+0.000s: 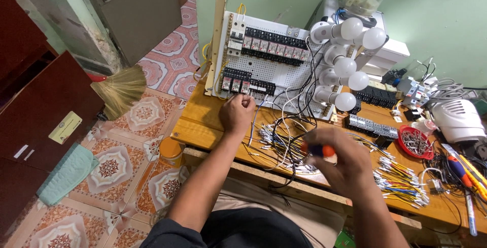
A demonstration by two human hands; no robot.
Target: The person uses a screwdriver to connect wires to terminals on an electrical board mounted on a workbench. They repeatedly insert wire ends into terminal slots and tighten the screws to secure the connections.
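My left hand (236,112) is up at the white perforated wiring panel (264,62) standing on the wooden table (203,118), fingers pinched together at a white wire end (252,107) just under the lower row of black relay modules (242,82). My right hand (339,160) is blurred, nearer the camera, fist closed round a screwdriver with an orange and black handle (318,150); it hangs over the loose bundle of black and white wires (284,136) on the table. White round bulbs (350,62) sit on the panel's right side. Red shallow dish of small metal bits (416,142) lies further right, near a pile of yellow and white cut wires (398,177). Straw broom (122,89) on the tiled floor (137,161) to the left.
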